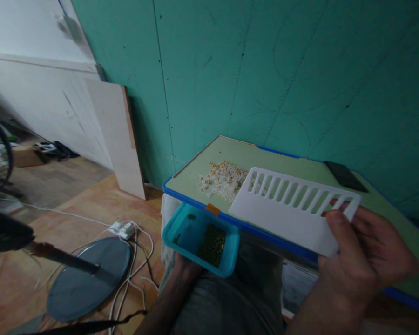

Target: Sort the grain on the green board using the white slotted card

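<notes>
My right hand (363, 246) grips the right end of a flat white slotted plastic plate (282, 214), thumb on top and fingers beneath. Held over the front part of a pale green tabletop (293, 160), the plate has a row of long slots along its far side. Left of it lies a heap of white grains mixed with yellow peas (225, 179). Below the table's front edge, my left hand (186, 270) supports a turquoise plastic container (185, 232) from underneath, its fingers mostly hidden. Small dark green grains (212, 244) are gathered at the container's right end.
A dark flat object (345, 176) lies at the table's back right. Behind stands a green wall (202, 70). On the floor to the left are a round grey stand base (91, 279), a power strip (121, 229) with white cables, and a leaning board (115, 135).
</notes>
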The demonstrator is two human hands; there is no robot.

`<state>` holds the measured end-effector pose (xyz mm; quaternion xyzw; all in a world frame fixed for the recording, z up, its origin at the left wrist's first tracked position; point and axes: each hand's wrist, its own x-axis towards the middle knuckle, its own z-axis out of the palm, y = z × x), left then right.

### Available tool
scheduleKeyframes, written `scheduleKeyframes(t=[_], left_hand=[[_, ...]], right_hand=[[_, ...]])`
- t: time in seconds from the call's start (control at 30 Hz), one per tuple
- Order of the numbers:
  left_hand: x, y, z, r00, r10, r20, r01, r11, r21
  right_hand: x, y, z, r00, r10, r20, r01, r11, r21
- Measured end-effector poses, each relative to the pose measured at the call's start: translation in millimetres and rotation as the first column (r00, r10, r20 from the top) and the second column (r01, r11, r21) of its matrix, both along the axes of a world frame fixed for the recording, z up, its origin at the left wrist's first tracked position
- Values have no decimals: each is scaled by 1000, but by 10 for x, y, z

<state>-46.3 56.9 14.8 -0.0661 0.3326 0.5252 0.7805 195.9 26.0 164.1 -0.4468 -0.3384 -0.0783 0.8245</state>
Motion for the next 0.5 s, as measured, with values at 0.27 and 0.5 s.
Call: scheduleKeyframes(t=[0.27,0.5], left_hand=[[42,-38,-60,1000,13,-12,-13,999,-29],[39,-46,-133,1000,-3,-22,2,999,-38]], right_hand=[[69,86,-83,999,-36,-21,36,999,-12],[128,100,-125,999,-35,25,36,998,-52]])
